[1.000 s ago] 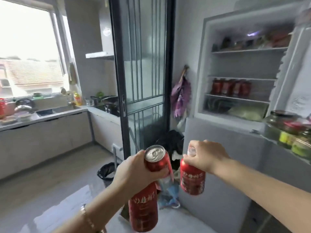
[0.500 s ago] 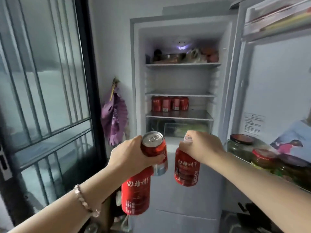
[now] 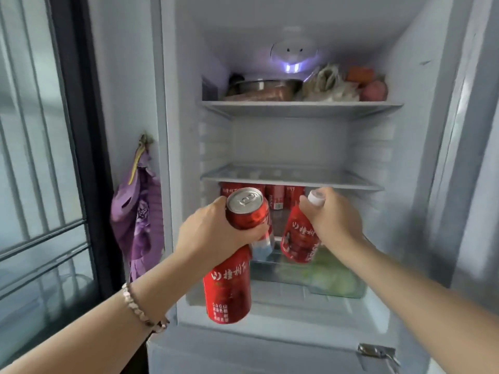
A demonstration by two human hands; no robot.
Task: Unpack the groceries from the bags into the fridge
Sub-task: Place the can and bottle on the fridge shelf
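My left hand [image 3: 213, 236] grips two red drinks at once: an upright can [image 3: 248, 209] with a silver top and a red bottle [image 3: 228, 290] hanging below the fingers. My right hand [image 3: 332, 220] holds a third red bottle [image 3: 298, 238] by its white-capped neck. Both hands are raised in front of the open fridge [image 3: 172, 130], level with its third shelf, where several red cans [image 3: 280, 195] stand in a row. The glass shelf above them [image 3: 291, 178] is bare.
The top shelf [image 3: 299, 107] carries a metal bowl [image 3: 264, 89], bagged food and fruit. A crisper with greens [image 3: 334, 282] lies at the bottom. A purple cloth [image 3: 137, 220] hangs on the wall left of the fridge, beside a dark-framed glass door [image 3: 70, 130].
The view has swung right and closed in from the kitchen to the open fridge. Both hands kept their drinks and rose to the level of the shelf with the red cans.
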